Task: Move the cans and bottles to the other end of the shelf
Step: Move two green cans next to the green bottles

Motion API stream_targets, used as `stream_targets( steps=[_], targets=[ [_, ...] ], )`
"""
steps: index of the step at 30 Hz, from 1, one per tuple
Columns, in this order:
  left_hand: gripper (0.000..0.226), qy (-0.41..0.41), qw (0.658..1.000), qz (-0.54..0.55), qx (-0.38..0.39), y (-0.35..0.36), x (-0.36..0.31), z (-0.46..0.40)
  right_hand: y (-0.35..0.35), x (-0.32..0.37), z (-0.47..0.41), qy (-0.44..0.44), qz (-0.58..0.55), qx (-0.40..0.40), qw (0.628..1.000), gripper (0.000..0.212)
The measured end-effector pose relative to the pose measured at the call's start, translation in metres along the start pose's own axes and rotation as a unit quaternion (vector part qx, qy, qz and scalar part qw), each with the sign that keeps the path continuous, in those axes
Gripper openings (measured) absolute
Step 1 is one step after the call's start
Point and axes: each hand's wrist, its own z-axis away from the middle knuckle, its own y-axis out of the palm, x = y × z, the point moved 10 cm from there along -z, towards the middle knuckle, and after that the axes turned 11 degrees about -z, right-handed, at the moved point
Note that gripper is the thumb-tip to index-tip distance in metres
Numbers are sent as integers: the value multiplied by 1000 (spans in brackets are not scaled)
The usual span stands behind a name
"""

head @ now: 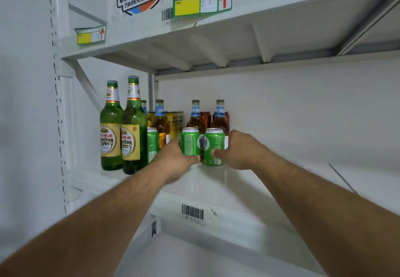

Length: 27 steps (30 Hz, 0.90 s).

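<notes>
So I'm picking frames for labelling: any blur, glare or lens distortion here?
Head view: wide-angle bending curves the shelf upright; the left hand is slightly motion-smeared, the right hand sharper; both green cans stay readable; lighting is even and soft, with no strong glare.

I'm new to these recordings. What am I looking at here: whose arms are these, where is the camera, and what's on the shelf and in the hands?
There is no machine here. One camera worn on a person's head looks down at their bare arms. The left hand grips one green can and the right hand grips another green can, both at the left end of a white shelf. Beside them stand two tall green beer bottles, a third green can, amber bottles with blue neck labels, a yellow can and red cans behind.
</notes>
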Motion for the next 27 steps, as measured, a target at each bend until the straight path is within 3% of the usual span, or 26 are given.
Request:
stream_targets(
  steps=[7,14,23,27],
  targets=[
    [50,34,998,43,30,7,14,-73,19,-6,-36,96,-119,-58,987,36],
    [58,57,994,60,67,24,21,-106,35,-10,-62,123,-225,-102,961,16],
    [67,35,993,71,87,33,29,-126,35,-26,-72,148,-205,-170,953,31],
    [55,47,992,88,84,34,29,-125,32,-31,-67,158,-192,-210,946,48]
  ],
)
